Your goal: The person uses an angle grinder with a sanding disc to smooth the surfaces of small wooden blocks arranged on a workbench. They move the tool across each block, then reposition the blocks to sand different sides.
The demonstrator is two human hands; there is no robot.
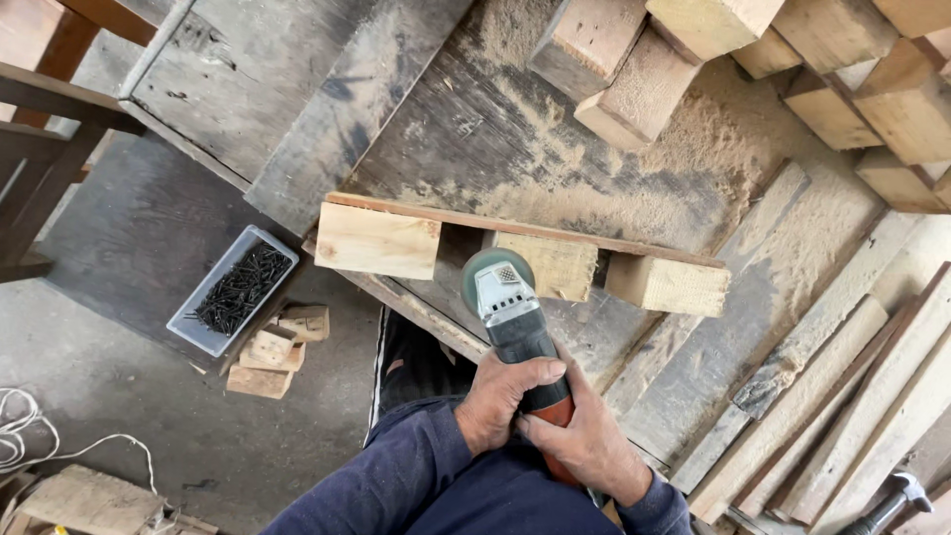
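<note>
Head cam, looking straight down: both hands wrapped tight around an angle grinder (515,332). Left hand (500,396) and right hand (584,441) have their grip clamped shut on the black and orange body. Its long axis runs up-frame, leaning slightly left, grey head and disc pointing away from the person. The disc sits at the middle wood block (550,266) under a thin strip (525,230) on the dusty bench (475,129). Tray of dark nails (233,289) down left.

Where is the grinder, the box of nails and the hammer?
grinder (507,307), head view, on its grey head.
box of nails (238,287), head view, on the dark nails inside.
hammer (897,492), head view, on its metal head.
</note>
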